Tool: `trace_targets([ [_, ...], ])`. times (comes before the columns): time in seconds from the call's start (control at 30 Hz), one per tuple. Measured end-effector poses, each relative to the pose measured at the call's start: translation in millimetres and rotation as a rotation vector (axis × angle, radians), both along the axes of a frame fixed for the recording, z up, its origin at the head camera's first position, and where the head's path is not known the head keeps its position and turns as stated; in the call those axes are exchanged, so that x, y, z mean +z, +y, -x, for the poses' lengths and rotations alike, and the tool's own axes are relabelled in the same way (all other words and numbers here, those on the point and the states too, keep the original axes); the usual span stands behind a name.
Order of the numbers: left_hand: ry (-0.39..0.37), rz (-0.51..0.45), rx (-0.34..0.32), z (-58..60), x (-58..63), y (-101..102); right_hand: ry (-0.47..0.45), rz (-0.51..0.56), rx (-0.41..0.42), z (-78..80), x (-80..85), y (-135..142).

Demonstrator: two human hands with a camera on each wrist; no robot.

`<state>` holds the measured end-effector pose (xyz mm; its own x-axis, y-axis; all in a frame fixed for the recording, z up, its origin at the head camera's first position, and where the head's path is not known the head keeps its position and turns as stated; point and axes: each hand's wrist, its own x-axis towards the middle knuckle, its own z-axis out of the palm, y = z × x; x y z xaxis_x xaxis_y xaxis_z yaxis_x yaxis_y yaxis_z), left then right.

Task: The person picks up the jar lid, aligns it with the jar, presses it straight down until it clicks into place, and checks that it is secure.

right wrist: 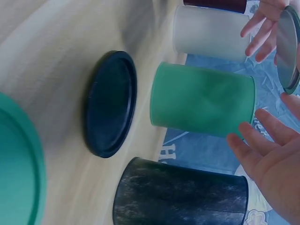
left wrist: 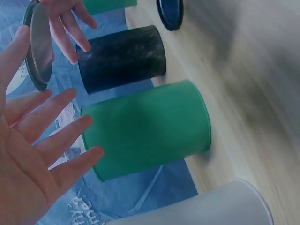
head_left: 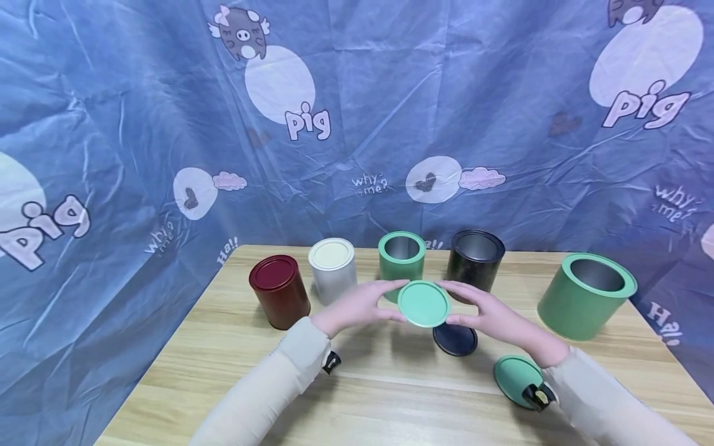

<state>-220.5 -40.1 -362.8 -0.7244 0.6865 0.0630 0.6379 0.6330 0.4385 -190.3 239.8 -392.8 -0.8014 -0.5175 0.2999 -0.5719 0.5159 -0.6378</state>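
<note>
The raised lid (head_left: 424,303) is before the middle can (head_left: 401,268).

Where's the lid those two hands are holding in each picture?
Head: held lid, just right of centre, lower half.
Left wrist: lid, upper left.
Right wrist: lid, upper right edge.
Shared landmark: the black can, in all three.

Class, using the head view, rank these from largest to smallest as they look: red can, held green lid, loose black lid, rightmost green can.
1. Rightmost green can
2. Red can
3. Held green lid
4. Loose black lid, partly covered; nearness makes lids' true sizes unsure.
</note>
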Motion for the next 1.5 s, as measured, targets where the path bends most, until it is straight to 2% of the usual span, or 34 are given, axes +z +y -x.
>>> trace_targets([
  [0.17,-0.005,0.002,0.015,6.5,5.1,-4.0,0.016,0.035,0.025,9.6,7.7,-3.8],
  [0.4,-0.006,-0.022,0.013,21.0,12.5,-9.0,-0.062,-0.007,-0.012,25.3,18.9,-8.2],
  [0.63,-0.088,-0.054,0.029,33.8,21.3,-12.3,0.016,-0.018,0.009,38.8,24.9,-10.8],
  [0.83,-0.062,-0.062,0.008,42.5,27.8,-12.1,-0.074,0.023,0.021,48.1,29.5,-10.8],
  [0.97,-0.07,-0.063,0.018,47.7,32.2,-11.9,-0.121,0.026,0.02,55.0,31.2,-10.2],
  [1.17,-0.098,-0.047,0.052,57.5,34.8,-13.4,-0.13,0.014,0.041,67.8,34.8,-12.7],
  [1.5,-0.129,-0.044,0.066,73.9,37.5,-16.3,-0.158,-0.02,0.043,86.2,43.7,-16.7],
])
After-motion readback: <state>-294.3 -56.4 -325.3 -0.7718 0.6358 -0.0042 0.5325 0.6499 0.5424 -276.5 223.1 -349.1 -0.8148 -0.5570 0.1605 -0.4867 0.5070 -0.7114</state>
